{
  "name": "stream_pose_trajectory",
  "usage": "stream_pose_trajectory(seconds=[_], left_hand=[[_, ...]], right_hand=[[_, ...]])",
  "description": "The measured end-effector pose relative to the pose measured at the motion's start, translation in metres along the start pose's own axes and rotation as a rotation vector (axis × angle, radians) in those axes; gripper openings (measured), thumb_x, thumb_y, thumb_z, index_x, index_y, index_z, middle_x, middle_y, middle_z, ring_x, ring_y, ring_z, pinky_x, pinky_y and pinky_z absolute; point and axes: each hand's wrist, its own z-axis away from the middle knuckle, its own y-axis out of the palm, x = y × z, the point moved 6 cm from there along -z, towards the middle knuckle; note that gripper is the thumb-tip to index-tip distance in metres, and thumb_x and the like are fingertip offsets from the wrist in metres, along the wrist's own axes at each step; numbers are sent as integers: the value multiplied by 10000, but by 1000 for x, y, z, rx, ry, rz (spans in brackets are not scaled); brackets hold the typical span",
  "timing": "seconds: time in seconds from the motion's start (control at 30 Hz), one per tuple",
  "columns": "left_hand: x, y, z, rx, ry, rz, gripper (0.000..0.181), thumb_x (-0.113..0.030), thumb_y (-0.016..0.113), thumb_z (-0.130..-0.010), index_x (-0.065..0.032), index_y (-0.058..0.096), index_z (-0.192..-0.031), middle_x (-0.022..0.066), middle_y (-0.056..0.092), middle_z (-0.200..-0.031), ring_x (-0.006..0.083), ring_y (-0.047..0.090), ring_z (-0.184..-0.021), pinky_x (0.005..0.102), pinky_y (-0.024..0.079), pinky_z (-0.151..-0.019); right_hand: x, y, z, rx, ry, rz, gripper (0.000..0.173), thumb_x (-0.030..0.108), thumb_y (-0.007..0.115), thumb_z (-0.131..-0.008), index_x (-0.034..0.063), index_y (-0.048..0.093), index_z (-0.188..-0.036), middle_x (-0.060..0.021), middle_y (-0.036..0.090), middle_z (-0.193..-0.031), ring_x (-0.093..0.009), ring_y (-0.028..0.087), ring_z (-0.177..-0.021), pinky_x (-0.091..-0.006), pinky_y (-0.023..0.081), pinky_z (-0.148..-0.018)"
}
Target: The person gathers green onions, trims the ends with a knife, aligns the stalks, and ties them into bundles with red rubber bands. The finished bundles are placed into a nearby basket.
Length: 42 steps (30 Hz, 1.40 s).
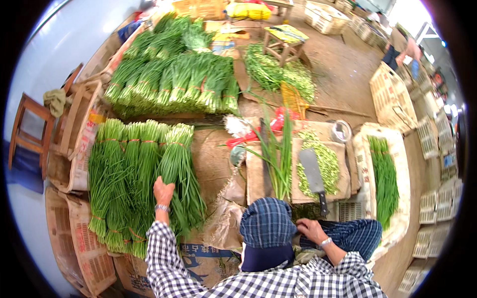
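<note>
My left hand [163, 192] grips the leafy part of a bundle of garlic chives [179, 152], tied with a red band near its pale cut ends. The bundle lies at the right end of a row of tied chive bundles [128, 167]. My right hand [312, 230] rests by my right knee, its fingers curled; whether it holds anything cannot be told. Beyond it a cleaver [312, 171] with a black handle lies across chopped pale stem ends [331, 167] on a cloth-covered board [298, 193]. Loose green stalks [277, 167] lie left of the cleaver.
More tied bundles [179, 82] are heaped ahead. A white plastic crate [404, 178] at right holds chives. A tape roll [341, 131], red plastic [279, 121] and a yellow basket [292, 98] lie past the board. A wooden stool [285, 41] stands farther off; a person [404, 48] bends at upper right.
</note>
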Motion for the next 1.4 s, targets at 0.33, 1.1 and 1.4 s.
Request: stream_pose_trajectory(seconds=[0.33,1.1,1.4], left_hand=[[-209,-48,121,313,460,317,357,-1,649,-682,54,580,-1028,181,665,-919,221,646,-820,308,499,-757],[-401,91,162,653,1047,-448,1106,-465,852,-618,11,283,-1438,262,372,-1404,401,374,-1312,449,324,-1107],[-442,232,239,599,1038,-550,1316,-525,881,-485,60,207,-1452,296,446,-1318,433,496,-1182,464,437,-979]], right_hand=[[-26,-104,5,-731,40,-159,157,136,621,-852,0,656,-922,-123,647,-797,-218,626,-671,-327,495,-621],[-46,-73,-33,-490,104,-513,411,232,650,-818,-51,537,-1095,-180,662,-778,-253,647,-566,-381,520,-604],[-45,-72,-40,-328,136,-823,394,85,613,-859,0,473,-1217,-91,616,-687,-163,620,-525,-302,515,-484]])
